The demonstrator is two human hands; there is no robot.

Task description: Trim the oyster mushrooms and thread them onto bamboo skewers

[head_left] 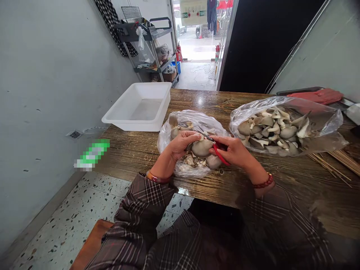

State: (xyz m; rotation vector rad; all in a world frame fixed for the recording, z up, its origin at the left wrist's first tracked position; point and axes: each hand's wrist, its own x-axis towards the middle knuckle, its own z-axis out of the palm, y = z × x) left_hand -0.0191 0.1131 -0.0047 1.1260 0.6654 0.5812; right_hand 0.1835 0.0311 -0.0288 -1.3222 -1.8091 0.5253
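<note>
Closed around an oyster mushroom (203, 147), my left hand (183, 143) is over a clear plastic bag (165, 139) on the table. My right hand (231, 150) grips red-handled scissors (221, 155), their dark blades reaching up and left along the mushroom's upper edge. Below the hands, mushroom pieces (194, 160) lie in the same bag. To the right stands a second clear bag (332, 116), open and full of cut oyster mushrooms (275, 127). Fingertips of both hands are close together, and part of the held mushroom is hidden behind them.
A white plastic tub (153, 123) stands at the table's back left. Wooden skewers (332, 165) lie at right, near a red cloth-like item (317, 96) on a dark tray. Beyond the wooden table (132, 153) are a grey cart (157, 33) and a doorway.
</note>
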